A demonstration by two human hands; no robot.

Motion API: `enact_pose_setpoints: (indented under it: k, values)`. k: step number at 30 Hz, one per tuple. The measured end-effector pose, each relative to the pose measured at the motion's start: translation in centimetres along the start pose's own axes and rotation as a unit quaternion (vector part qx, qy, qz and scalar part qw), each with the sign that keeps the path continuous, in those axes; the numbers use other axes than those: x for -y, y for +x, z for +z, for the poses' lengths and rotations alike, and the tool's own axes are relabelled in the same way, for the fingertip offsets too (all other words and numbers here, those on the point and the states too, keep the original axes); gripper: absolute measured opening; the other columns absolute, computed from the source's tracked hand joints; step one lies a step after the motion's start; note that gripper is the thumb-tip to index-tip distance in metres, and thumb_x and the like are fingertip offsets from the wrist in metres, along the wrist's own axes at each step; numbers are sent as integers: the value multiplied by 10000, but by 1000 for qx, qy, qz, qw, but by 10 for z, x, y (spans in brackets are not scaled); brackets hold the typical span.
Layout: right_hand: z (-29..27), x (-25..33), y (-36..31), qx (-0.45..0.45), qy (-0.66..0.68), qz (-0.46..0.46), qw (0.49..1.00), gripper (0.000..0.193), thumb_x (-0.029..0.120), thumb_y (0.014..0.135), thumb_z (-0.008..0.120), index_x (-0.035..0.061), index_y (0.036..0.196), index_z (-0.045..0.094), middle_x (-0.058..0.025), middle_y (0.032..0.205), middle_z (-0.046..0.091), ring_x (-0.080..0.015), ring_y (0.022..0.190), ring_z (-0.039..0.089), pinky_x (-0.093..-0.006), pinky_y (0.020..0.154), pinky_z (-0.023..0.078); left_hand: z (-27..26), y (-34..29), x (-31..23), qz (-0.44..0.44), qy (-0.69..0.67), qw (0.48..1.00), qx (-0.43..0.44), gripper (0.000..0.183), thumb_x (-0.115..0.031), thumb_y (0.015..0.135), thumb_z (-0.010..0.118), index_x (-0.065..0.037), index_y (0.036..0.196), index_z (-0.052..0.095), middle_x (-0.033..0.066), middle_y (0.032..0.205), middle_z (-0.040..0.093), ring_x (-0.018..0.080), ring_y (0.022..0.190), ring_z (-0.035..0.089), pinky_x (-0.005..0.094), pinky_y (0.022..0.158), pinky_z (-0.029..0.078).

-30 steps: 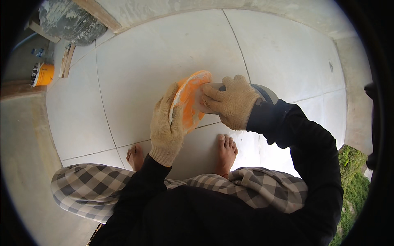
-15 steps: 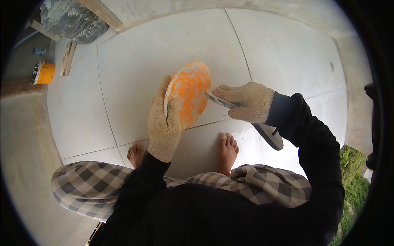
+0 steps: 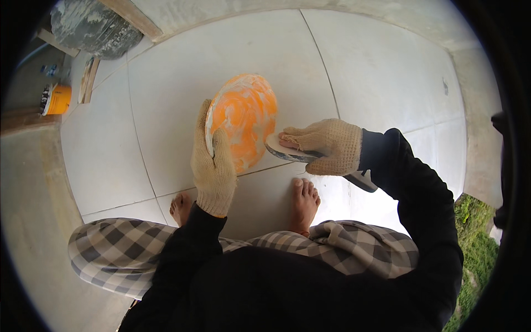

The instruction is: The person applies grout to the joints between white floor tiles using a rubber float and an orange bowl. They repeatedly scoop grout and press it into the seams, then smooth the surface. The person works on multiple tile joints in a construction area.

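Note:
My left hand (image 3: pixel 214 171), in a beige knit glove, grips the left edge of an orange round plate (image 3: pixel 246 119) smeared with whitish paste. Its thumb lies over the front and the fingers go behind. The plate is held tilted above the floor. In my right hand (image 3: pixel 334 146), gloved alike with a bare fingertip showing, is a long flat sole-shaped piece (image 3: pixel 362 180), greyish with a dark edge and rounded ends, like a sandal sole. The hand covers its middle. The piece's left end is close to the plate's lower right edge; whether they touch, I cannot tell.
Pale floor tiles (image 3: pixel 171 72) lie under my hands, and my bare feet (image 3: pixel 304 206) stand on them. An orange bucket (image 3: pixel 58 99), a wooden strip (image 3: pixel 88 80) and a big dark paste-smeared container (image 3: pixel 97 27) are at the far left. Grass (image 3: pixel 475 249) shows at right.
The plate has moved slightly left and up and turned to show more of its face. My right hand has shifted a little left and down, with the sole-shaped piece now lying flatter.

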State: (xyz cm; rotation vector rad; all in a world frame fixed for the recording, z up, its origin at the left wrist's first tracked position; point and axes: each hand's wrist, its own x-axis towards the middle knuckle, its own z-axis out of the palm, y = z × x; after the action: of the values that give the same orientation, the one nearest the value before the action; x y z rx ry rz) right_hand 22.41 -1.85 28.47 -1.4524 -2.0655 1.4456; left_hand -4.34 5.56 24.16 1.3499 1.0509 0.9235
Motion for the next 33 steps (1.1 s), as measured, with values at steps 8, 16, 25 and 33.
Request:
enact_pose_setpoints:
  k: [8,16,25,33]
  values:
    - [4,-5,9,48,-39,19,998,694,280,866,721,82,1486,480,-163,1500,503,-340,1258,576,-382,1068,459,2,-2,-4,-26,-60,998,-17,538,-306,1075,482,-22,1521,378,161,1488,480,241,1370,474,375,1124,400]
    - [10,19,29,-82,-180,-16,980,673,320,875,692,84,1471,489,-180,1344,614,-359,1047,661,-447,918,537,4,-10,5,17,32,999,21,541,-277,1081,458,33,1513,362,207,1516,453,315,1387,466,413,1134,386]
    - [15,33,35,-50,-38,2,998,621,371,923,653,48,1435,518,-201,1185,682,-366,985,685,-438,869,542,2,-14,3,68,55,996,-10,496,-204,1060,496,26,1489,406,215,1453,500,335,1336,505,421,1116,400]
    - [7,8,31,79,389,84,914,453,352,973,659,-2,1254,635,-135,996,745,-225,913,727,-361,797,583,1,-9,7,41,-14,996,-82,550,-293,1072,488,-15,1527,351,174,1483,464,288,1344,495,405,1113,420]
